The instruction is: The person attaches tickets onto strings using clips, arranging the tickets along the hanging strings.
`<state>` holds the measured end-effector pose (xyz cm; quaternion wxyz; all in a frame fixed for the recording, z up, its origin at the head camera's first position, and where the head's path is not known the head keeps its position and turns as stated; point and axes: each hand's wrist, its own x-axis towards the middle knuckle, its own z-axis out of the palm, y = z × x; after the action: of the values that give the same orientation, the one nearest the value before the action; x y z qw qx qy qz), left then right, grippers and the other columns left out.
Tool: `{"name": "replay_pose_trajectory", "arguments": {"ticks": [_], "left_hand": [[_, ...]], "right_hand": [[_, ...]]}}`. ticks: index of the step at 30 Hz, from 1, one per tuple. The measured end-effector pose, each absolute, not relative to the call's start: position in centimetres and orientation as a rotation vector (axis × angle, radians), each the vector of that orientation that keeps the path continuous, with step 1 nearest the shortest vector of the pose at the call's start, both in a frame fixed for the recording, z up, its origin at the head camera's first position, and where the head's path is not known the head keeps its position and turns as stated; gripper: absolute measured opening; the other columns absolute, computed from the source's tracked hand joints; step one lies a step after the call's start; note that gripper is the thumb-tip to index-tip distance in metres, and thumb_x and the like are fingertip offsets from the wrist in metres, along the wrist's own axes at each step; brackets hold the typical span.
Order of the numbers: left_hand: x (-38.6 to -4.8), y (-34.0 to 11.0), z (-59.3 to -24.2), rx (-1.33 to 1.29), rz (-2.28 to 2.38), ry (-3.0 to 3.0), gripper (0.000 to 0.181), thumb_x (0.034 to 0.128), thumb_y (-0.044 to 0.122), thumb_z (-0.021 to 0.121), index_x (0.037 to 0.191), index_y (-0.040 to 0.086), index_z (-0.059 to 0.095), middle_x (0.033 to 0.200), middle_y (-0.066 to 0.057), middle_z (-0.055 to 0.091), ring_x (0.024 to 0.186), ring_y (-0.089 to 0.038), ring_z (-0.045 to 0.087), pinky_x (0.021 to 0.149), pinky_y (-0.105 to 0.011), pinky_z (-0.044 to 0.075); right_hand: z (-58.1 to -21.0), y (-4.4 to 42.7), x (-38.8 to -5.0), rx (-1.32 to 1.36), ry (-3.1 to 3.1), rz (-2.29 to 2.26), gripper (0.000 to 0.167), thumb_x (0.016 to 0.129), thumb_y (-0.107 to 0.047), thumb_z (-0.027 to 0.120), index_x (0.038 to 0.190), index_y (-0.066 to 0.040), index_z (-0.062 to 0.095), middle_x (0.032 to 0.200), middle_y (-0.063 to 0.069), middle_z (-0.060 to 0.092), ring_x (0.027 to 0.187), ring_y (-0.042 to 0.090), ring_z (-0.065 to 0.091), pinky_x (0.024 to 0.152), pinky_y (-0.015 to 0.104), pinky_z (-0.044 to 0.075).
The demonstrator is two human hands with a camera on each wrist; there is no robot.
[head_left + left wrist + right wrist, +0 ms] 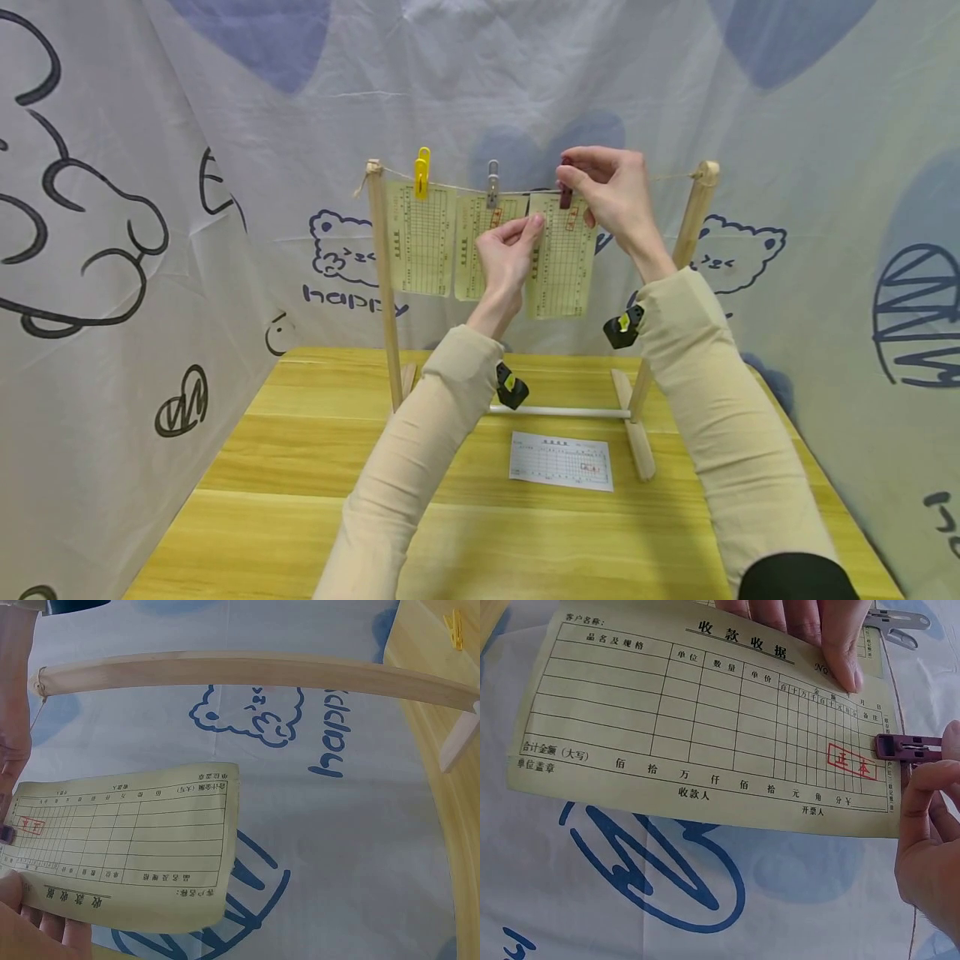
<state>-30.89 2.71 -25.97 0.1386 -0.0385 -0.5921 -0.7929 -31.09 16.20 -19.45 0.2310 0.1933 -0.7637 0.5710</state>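
Observation:
A yellowish receipt slip [562, 275] with a red stamp hangs at the right of a string [667, 177]. My left hand [504, 258] pinches its upper left edge between thumb and fingers, seen close in the right wrist view. At the slip's top, my right hand [618, 196] pinches a dark red clothespin [915, 748], whose jaws sit over the paper's edge at the string. Further left hang two similar slips: one [420, 250] under a yellow clothespin [422, 175], the other [469, 258] under a grey clothespin [492, 185] and partly behind my left hand.
The string runs between two wooden posts [387, 292] joined low down by a white bar [570, 412]. A white printed slip [561, 467] lies on the wooden table [285, 500]. In the left wrist view another yellow clothespin [454, 630] lies on the table.

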Motion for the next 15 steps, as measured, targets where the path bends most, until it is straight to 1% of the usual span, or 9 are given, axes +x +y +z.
{"name": "replay_pose_trajectory", "arguments": {"ticks": [8, 12, 15], "left_hand": [[-30.86, 2.77, -25.88, -0.105, -2.249, -1.746, 0.027, 0.0941, 0.017, 0.071, 0.111, -0.004, 0.074, 0.112, -0.019, 0.075, 0.104, -0.024, 0.075, 0.086, -0.024, 0.06], [-30.82, 2.71, -25.93, -0.105, -2.229, -1.761, 0.027, 0.0942, 0.017, 0.071, 0.111, -0.003, 0.074, 0.112, -0.018, 0.075, 0.104, -0.024, 0.075, 0.086, -0.024, 0.06], [-30.85, 2.65, -26.04, -0.109, -2.227, -1.766, 0.027, 0.0945, 0.018, 0.071, 0.111, -0.002, 0.074, 0.113, -0.018, 0.075, 0.104, -0.023, 0.075, 0.087, -0.024, 0.06]], "right_hand": [[-19.44, 16.17, -31.08, 0.552, -2.089, 1.589, 0.031, 0.094, -0.015, 0.071, 0.12, 0.003, 0.069, 0.08, -0.011, 0.071, 0.047, 0.009, 0.051, 0.037, 0.023, 0.038], [-19.48, 16.18, -31.05, 0.546, -2.104, 1.589, 0.034, 0.094, -0.016, 0.071, 0.123, 0.002, 0.068, 0.082, -0.012, 0.071, 0.047, 0.009, 0.05, 0.037, 0.022, 0.037], [-19.55, 16.21, -31.04, 0.549, -2.108, 1.593, 0.036, 0.094, -0.016, 0.071, 0.125, 0.002, 0.067, 0.086, -0.01, 0.072, 0.049, 0.009, 0.052, 0.037, 0.022, 0.037]]}}
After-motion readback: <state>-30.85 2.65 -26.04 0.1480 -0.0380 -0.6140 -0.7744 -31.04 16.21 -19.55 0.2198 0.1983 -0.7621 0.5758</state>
